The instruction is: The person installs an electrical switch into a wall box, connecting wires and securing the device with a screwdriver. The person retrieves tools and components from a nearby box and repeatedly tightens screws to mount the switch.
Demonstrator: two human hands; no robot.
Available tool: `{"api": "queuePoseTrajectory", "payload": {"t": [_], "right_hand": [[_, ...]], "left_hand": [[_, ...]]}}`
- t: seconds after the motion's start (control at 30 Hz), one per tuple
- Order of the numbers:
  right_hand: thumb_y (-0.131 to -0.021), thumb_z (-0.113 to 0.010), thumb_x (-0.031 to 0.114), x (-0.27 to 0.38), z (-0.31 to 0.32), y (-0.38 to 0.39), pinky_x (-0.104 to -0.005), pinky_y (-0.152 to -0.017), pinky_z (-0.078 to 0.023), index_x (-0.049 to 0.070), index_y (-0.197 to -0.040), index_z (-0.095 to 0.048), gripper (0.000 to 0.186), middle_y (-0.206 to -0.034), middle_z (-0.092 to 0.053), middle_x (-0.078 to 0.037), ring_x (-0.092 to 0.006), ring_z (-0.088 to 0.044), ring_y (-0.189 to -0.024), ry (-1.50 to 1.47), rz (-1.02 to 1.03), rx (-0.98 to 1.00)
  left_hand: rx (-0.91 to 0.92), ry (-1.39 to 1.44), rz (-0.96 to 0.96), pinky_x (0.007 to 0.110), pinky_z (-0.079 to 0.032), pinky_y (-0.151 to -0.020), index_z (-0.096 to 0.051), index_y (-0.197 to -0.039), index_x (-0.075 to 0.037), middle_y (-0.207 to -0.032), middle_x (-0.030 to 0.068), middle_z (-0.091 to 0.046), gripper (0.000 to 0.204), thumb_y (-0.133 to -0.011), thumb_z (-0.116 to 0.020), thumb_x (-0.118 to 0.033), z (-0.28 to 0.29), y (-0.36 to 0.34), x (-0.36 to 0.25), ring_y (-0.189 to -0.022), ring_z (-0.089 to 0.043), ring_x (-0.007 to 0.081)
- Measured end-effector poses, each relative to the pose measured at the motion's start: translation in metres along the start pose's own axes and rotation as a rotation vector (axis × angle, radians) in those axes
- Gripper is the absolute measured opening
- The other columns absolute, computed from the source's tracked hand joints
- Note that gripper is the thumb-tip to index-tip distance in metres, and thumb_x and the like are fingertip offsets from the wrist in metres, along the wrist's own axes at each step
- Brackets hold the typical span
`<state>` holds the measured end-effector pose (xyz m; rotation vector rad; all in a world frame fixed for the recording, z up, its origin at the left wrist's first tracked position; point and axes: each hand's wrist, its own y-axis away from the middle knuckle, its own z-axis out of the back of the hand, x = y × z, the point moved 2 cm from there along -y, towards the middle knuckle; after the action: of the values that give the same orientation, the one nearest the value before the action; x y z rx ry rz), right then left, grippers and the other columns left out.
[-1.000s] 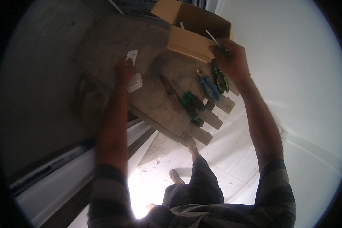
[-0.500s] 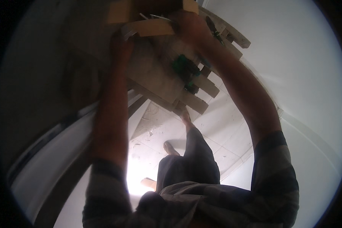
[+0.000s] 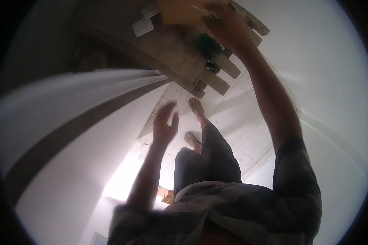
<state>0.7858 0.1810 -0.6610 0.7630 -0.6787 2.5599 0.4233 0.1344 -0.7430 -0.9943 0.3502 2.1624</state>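
My left hand is held low in front of my legs, fingers apart and slightly blurred, with nothing in it. At the top, my right hand reaches over the wooden pallet-like platform, beside a brown cardboard box. Its fingers are dark and smeared by motion. A thin pale stick-like piece shows by those fingers; whether they grip it I cannot make out. Left of the box lies a white, rounded-square plate. Below my right hand sits a dark green object, its kind unclear.
Slats of the platform jut out on its right side. A white wall rises on the right. A pale surface with a dark band curves along the left. My feet stand on a tiled floor; a small carton lies behind.
My left hand has left the box's edge and come down toward my body. My right hand has shifted slightly up and right. The white plate now shows beside the box.
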Motion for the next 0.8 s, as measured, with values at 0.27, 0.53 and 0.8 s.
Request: {"api": "queuePoseTrajectory", "payload": {"t": [0.27,0.53,0.8], "right_hand": [[-0.093,-0.071,0.034,-0.021,0.004,0.344,-0.0485,-0.070,-0.055,0.005,-0.092,-0.070,0.029,-0.086,-0.071,-0.020,-0.0416,-0.070,-0.085,-0.049,-0.647,0.337],[-0.092,-0.063,0.018,0.002,0.064,0.707,-0.0437,-0.050,-0.053,0.001,-0.075,-0.064,0.024,-0.059,-0.061,-0.014,-0.0318,-0.061,-0.049,0.120,-0.416,0.909],[-0.094,-0.060,0.019,0.052,0.104,0.706,-0.0351,-0.041,-0.047,-0.001,-0.099,-0.063,0.020,-0.076,-0.066,-0.013,-0.0197,-0.059,-0.050,-0.441,-1.534,0.411]], "left_hand": [[0.575,-0.079,0.738,0.043,-0.054,-0.096,-0.071,-0.120,-0.001,-0.114,0.0213,-0.073,0.043,-0.086,-0.074,-0.029,0.023,0.404,0.099,-0.107,-0.069,0.0348],[0.417,-0.011,0.563,0.046,-0.059,-0.084,-0.073,-0.099,-0.008,-0.104,0.0193,-0.074,0.022,-0.078,-0.072,-0.016,0.034,0.612,0.114,-0.097,-0.072,0.0353],[0.188,0.195,0.663,0.041,-0.059,-0.078,-0.069,-0.101,-0.004,-0.106,0.0175,-0.073,0.019,-0.083,-0.066,-0.006,0.049,0.596,0.068,-0.091,-0.071,0.0316]]}}
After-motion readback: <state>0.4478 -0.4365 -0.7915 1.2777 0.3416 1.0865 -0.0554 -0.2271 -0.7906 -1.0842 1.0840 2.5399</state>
